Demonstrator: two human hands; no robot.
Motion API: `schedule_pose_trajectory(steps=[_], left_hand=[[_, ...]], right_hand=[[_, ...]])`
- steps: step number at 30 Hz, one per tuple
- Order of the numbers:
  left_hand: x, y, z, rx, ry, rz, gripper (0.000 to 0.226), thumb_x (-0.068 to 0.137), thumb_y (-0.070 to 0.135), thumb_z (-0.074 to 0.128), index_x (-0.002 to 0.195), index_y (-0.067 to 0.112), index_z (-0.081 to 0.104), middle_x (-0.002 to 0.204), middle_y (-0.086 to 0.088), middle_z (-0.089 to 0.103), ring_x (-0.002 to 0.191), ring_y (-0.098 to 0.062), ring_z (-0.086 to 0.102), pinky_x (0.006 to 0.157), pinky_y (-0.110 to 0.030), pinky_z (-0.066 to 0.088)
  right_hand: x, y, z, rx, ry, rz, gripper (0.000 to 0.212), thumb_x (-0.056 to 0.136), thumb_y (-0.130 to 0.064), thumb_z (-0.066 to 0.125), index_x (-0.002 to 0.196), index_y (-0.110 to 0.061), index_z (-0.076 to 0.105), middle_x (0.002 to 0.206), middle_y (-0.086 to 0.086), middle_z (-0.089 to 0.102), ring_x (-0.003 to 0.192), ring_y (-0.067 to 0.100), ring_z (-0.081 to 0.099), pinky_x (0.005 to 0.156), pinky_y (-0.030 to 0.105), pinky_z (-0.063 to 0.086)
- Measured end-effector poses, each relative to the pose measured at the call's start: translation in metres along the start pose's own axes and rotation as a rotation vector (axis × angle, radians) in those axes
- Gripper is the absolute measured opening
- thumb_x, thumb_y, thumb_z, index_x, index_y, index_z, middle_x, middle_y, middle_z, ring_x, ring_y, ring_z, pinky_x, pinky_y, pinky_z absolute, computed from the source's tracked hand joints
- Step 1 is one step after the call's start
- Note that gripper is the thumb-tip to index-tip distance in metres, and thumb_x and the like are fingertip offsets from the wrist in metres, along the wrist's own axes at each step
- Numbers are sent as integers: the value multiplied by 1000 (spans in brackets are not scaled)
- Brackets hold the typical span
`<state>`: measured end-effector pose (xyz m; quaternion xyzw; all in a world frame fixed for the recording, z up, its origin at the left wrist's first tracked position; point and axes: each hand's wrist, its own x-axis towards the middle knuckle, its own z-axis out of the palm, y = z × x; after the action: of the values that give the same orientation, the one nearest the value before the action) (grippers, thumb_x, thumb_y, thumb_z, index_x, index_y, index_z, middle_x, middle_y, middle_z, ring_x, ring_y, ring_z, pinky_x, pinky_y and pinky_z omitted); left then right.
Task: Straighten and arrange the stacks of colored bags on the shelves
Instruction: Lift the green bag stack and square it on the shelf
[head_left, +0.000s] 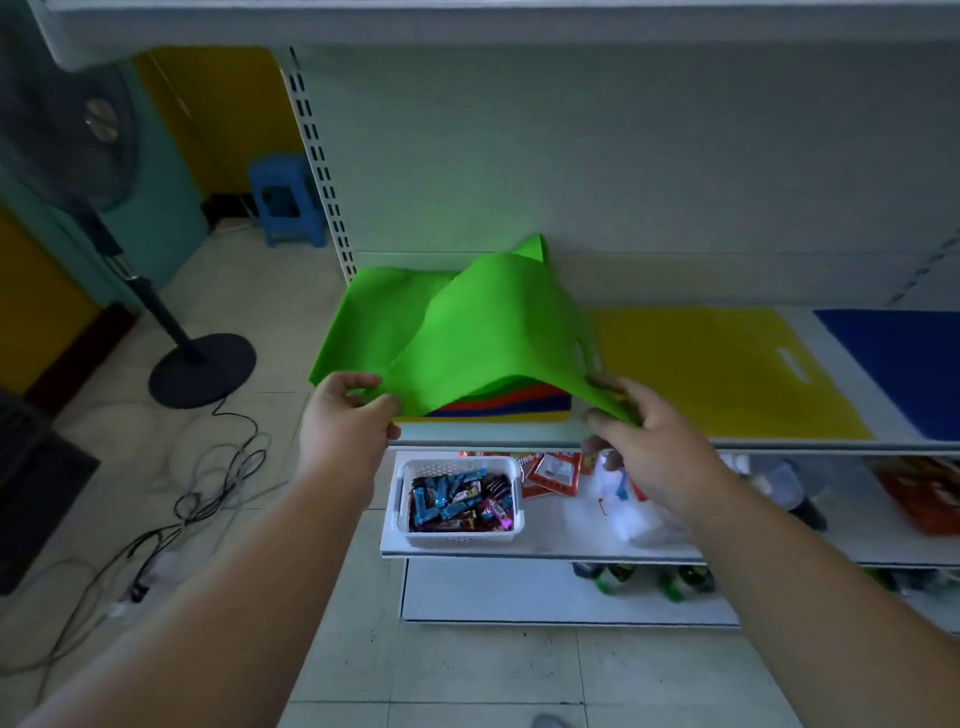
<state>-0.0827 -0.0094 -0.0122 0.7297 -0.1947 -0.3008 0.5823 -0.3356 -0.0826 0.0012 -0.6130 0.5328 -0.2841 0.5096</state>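
a green bag (483, 332) is held lifted over the mixed stack (498, 408) at the left end of the shelf (779, 444), its near corners pinched by the left hand (348, 421) and the right hand (639, 441). if one corner is let go early, the bag could be dropped skewed or slid off the front edge. the layers beneath might be dragged askew, or the yellow bag (717, 369) beside them overlapped.
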Motion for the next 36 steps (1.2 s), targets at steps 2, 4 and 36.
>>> schedule_pose_trajectory(steps=[2,4,36], left_hand=[[8,3,-10,-6,-102,-49,23,86,-3,56,94,19,61,63,-6,54,43,-15,50,46,-28,40],[17,6,-25,51,-125,-43,25,86,-5,51,93,13,67,58,-7,52,42,-17,49,47,-29,38],[136,16,-104,541,-226,197,23,90,18,64,111,27,58,85,-1,67,72,-23,65,64,-38,55]], right_hand=[[3,-14,-2,101,-62,-84,52,89,1,62,123,-38,57,101,-2,70,65,-8,61,56,10,44],[4,-27,-4,223,-179,-127,47,89,-14,61,131,-35,54,117,-8,61,77,-4,60,70,16,42],[17,-35,120,-629,426,-192,50,91,-12,64,139,-12,51,133,8,48,112,21,55,96,27,43]])
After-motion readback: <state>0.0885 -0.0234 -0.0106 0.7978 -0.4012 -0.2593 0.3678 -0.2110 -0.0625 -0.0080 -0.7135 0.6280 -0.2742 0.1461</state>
